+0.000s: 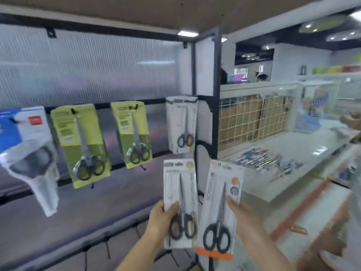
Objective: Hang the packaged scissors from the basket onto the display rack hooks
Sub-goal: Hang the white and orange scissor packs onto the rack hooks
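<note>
Display rack: black metal frame with a ribbed translucent back panel; a horizontal rail carries the hooks.

Hanging on the rail, left to right:
- Blue and white pack, large, tilted, at the far left; dark scissor handles show through its clear lower part.
- First green pack, hung on a hook, tilted, scissors with black handles pointing down.
- Second green pack, hung just to the right of the first, same kind, also slightly tilted.
- White pack, hung near the rack's corner post, small scissors with one black and one golden handle.

Bare hooks: several stick out of a lower rail near the bottom of the view.

Left hand: raised in front of the rack below the white pack; thumb over the front and fingers behind a white-backed scissors pack, which it grips by the lower half. The pack stands nearly upright, not on any hook.

Right hand: thumb pressed on the front right edge, gripping an orange-trimmed scissors pack, black handles down. This pack leans slightly right, just beside the other held pack, also not on a hook.

To the right: a white counter with a loose heap of pens, and a wire grid in front of brown cartons. The basket cannot be seen.
</note>
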